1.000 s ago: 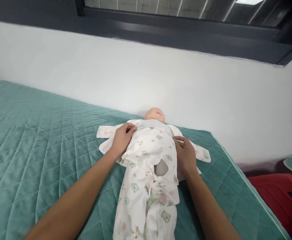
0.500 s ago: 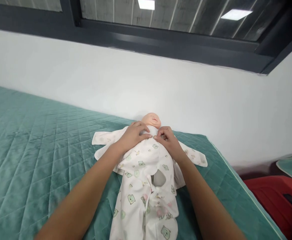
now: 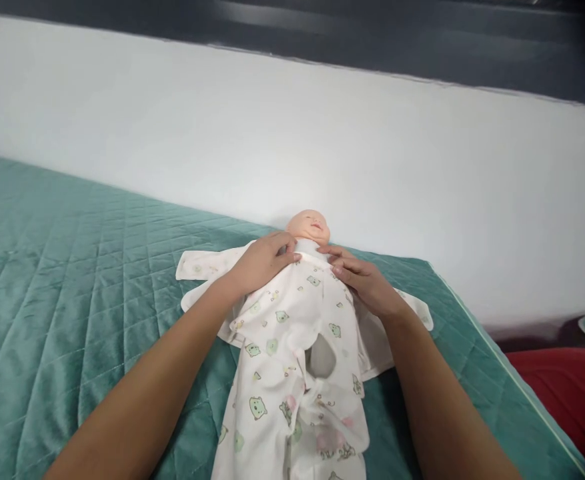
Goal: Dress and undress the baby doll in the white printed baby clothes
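The left hand (image 3: 267, 261) curves thumb and fingers over the upper edge of one printed garment (image 3: 292, 313); the right hand (image 3: 365, 280) touches that edge with fingers slightly apart. I can't tell whether either pinches cloth. The garment covers one doll (image 3: 308, 227), lying on one green quilt (image 3: 97, 280); two sleeves (image 3: 207, 265) spread sideways.

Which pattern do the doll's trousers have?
White trousers with green bear faces and some pink motifs, best seen in the head view.

The printed trousers (image 3: 268, 373) are cut off at the bottom edge.
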The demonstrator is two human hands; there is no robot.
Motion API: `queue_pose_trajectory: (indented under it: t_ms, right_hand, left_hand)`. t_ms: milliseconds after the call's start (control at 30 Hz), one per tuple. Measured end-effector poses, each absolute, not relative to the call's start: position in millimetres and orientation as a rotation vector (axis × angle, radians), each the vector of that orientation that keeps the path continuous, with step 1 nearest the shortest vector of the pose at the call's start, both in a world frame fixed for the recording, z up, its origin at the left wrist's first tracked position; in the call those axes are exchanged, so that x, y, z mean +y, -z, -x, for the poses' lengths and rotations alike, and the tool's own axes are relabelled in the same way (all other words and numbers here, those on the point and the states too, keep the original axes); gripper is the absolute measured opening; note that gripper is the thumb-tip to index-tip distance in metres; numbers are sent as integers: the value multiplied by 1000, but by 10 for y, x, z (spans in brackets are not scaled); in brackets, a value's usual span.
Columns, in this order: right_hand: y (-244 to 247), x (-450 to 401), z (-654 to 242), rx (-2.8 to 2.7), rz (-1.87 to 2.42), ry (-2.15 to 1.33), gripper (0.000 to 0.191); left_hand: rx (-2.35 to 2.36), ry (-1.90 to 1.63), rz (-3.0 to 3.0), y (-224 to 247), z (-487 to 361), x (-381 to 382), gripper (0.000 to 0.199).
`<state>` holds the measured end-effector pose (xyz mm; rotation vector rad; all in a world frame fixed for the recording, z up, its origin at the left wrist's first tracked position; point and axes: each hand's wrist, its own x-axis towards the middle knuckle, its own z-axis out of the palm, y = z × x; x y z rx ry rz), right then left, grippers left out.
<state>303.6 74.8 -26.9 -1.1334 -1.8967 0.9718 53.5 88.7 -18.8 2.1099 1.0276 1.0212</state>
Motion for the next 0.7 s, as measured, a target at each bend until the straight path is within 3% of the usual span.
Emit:
queue_pose_trajectory:
  t_ms: [167, 467, 700]
  right_hand:
    - [240, 718, -3022, -1968, 1191, -908, 27]
    - [309, 772, -2834, -1860, 1383, -531, 39]
    - [378, 866, -2763, -1702, 1551, -372, 33]
  left_hand:
    - [1132, -1055, -2008, 246, -525, 952, 28]
    - [1259, -1083, -2002, 326, -519, 1081, 25]
    - [1405, -1060, -2056, 428, -581, 1304, 19]
